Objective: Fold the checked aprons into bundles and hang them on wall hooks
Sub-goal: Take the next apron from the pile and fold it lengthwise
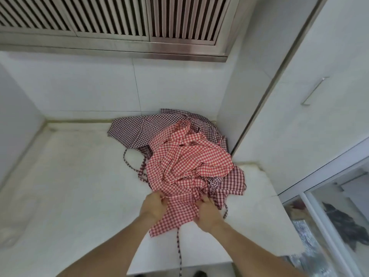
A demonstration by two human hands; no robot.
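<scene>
Both hands grip near edge of red apron: left hand, right hand; heap extends far-right

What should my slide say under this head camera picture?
Both hands grip the red checked apron.

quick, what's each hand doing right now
Left hand: fingers curled into the red checked apron, gripping its near edge.
Right hand: also gripping the red checked apron, fingers curled into the cloth.
</scene>
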